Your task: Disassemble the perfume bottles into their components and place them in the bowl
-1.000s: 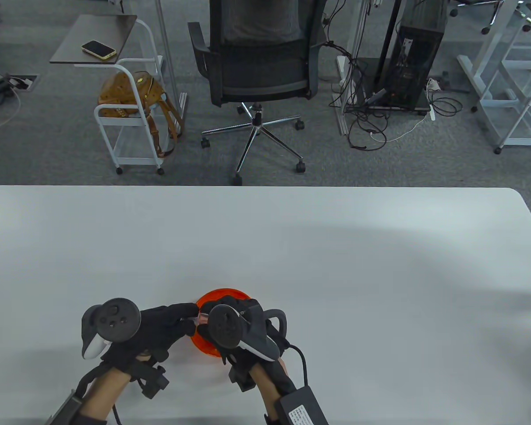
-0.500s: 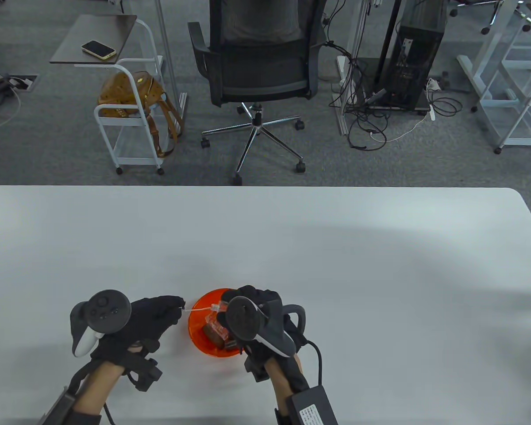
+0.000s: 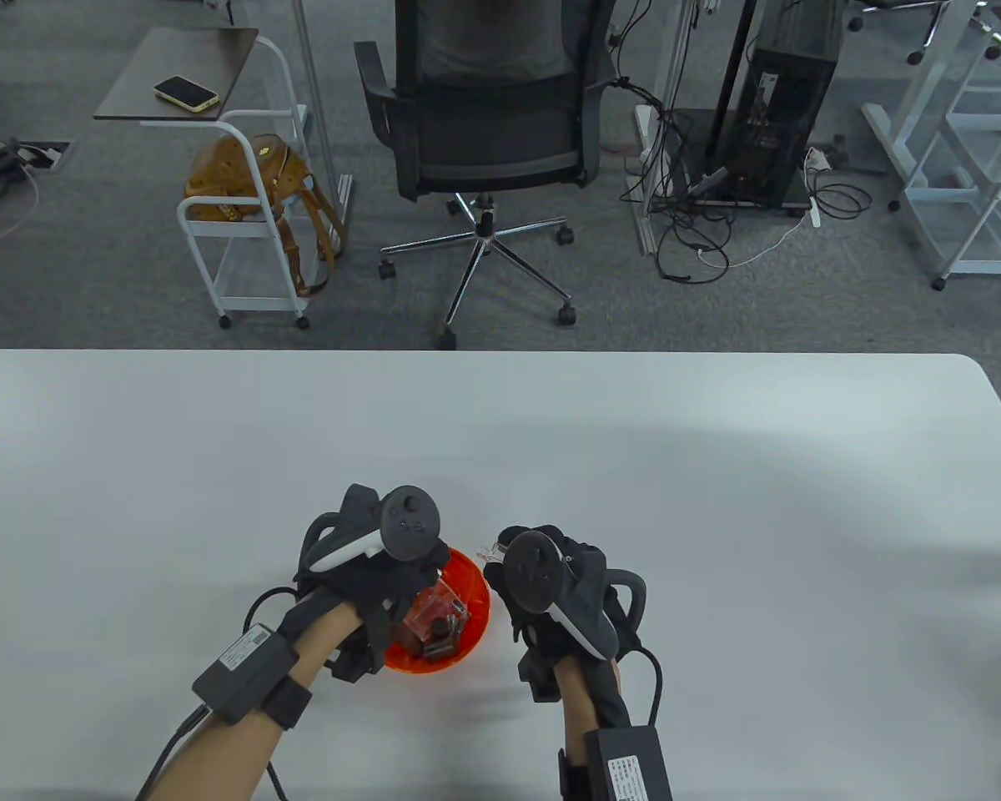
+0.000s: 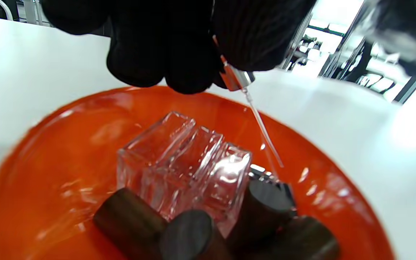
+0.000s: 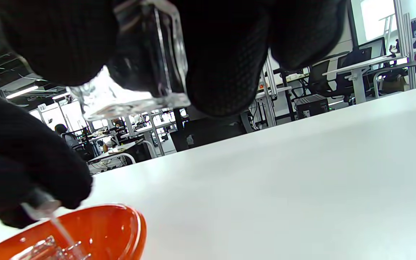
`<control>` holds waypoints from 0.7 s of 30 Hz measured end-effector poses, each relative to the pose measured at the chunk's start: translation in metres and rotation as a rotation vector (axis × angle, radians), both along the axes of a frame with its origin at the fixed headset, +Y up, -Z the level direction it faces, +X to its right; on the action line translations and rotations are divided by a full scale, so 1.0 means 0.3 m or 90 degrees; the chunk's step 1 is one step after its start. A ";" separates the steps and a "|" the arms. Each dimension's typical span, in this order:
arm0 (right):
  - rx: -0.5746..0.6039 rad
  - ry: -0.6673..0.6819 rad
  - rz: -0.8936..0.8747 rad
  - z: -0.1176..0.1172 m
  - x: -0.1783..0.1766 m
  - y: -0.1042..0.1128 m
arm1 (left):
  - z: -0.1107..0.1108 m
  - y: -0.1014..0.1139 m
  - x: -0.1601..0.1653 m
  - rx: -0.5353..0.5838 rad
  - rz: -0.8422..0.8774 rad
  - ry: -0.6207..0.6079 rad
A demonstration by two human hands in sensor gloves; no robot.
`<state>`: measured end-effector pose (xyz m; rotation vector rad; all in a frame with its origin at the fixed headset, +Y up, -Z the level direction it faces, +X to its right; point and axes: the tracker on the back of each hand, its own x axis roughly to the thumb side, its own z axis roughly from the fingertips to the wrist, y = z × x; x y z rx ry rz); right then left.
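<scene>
Swung over the orange bowl (image 3: 474, 584) near the counter's front edge, the left hand (image 3: 384, 584) pinches the spray pump (image 4: 235, 77) to drop it, while the right hand (image 3: 542, 584) grips the emptied glass bottle (image 5: 150, 65).

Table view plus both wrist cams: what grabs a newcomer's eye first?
The orange bowl at the table's near edge, with clear glass bottles and dark caps piled inside it. Above it the left hand pinches a spray pump whose thin tube hangs down into the bowl. Just to the right, off the bowl, the right hand grips an empty glass bottle.
</scene>
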<state>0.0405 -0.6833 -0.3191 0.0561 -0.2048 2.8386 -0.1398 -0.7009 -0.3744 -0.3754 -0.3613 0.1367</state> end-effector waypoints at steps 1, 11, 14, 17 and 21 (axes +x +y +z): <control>-0.003 0.000 -0.001 -0.001 0.001 -0.002 | -0.006 -0.006 0.008 0.003 -0.006 0.003; -0.023 0.020 0.011 0.000 -0.025 -0.018 | 0.046 0.040 -0.074 0.104 0.000 0.028; -0.036 0.038 0.016 0.003 -0.053 -0.029 | 0.111 0.061 -0.196 0.137 0.047 0.047; -0.043 0.057 0.028 0.006 -0.094 -0.042 | 0.192 0.052 -0.334 0.158 0.072 0.072; -0.029 0.100 0.079 0.015 -0.186 -0.049 | 0.262 0.000 -0.490 0.139 0.126 0.123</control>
